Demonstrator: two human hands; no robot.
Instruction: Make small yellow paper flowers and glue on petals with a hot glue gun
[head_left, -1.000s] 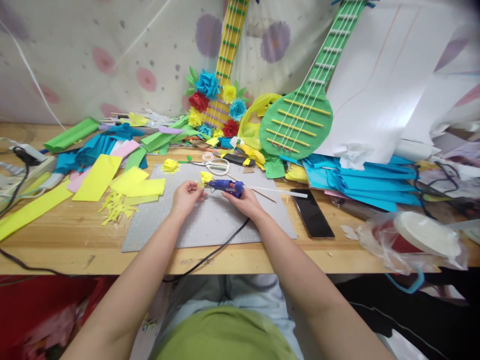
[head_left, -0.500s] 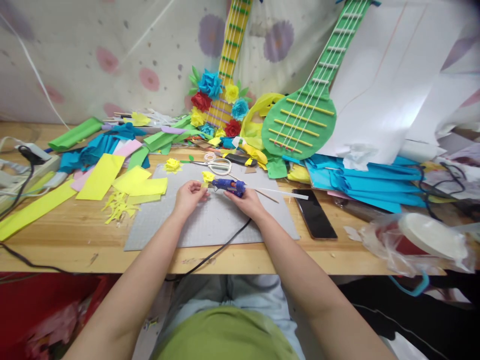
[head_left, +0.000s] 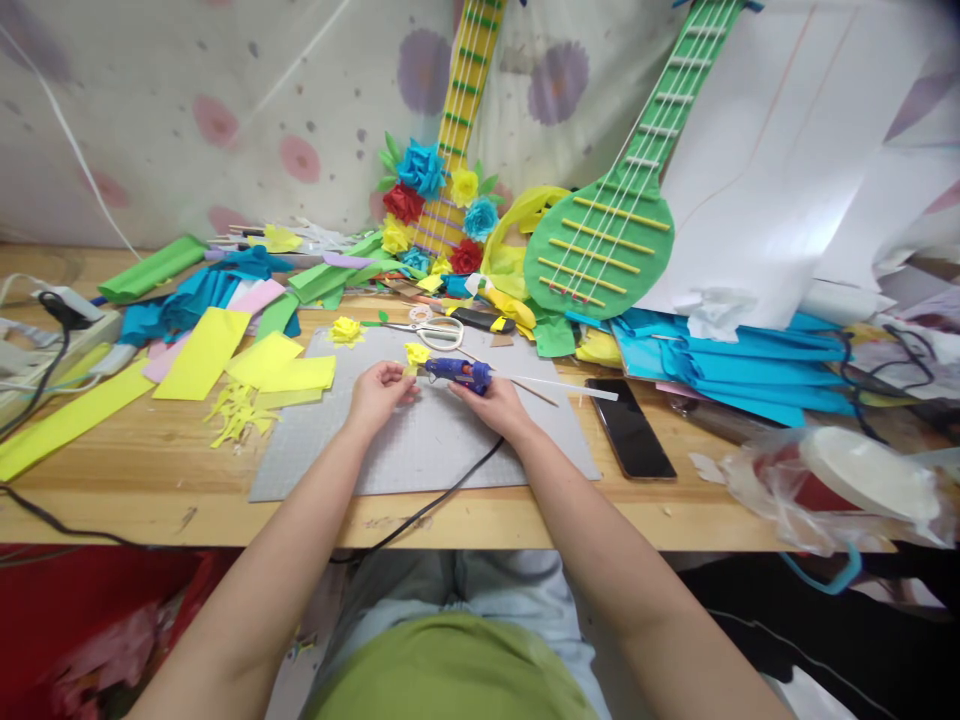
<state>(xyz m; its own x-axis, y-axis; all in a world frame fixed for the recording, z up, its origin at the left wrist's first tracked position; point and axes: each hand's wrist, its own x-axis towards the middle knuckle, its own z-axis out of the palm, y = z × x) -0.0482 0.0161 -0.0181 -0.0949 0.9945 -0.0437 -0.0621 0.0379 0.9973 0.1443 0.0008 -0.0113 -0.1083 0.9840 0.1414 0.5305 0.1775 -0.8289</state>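
At the far left, a power strip (head_left: 64, 350) sits on the table (head_left: 150, 500) beside a long yellow paper strip (head_left: 75, 420). Next come flat yellow sheets (head_left: 279, 370) and a tangle of yellow scraps (head_left: 236, 412) near the left edge of a grey mat (head_left: 315, 460). Toward the back of that mat lies a yellow paper flower (head_left: 346, 331), apart from both hands. The left hand (head_left: 379, 398) is over the mat, its fingers curled inward, thumb and forefinger drawn close together at the base of a small yellow piece (head_left: 416, 354), which they appear to pinch; the exact contact is too small to make out. The tip of a blue glue gun (head_left: 459, 374) points left at this piece, right by the left fingertips; whether the tip touches it I cannot tell. Behind the gun lie the scissors (head_left: 442, 334). The right hand (head_left: 491, 405) is closed around the gun's handle from below, so most of its fingers are hidden. A black cord (head_left: 442, 505) runs from near this hand toward the table's front edge. From the gun's rear a pale glue stick (head_left: 577, 388) reaches right, its end over a dark phone (head_left: 630, 428). Farther right stands a plastic-wrapped container (head_left: 847, 480).
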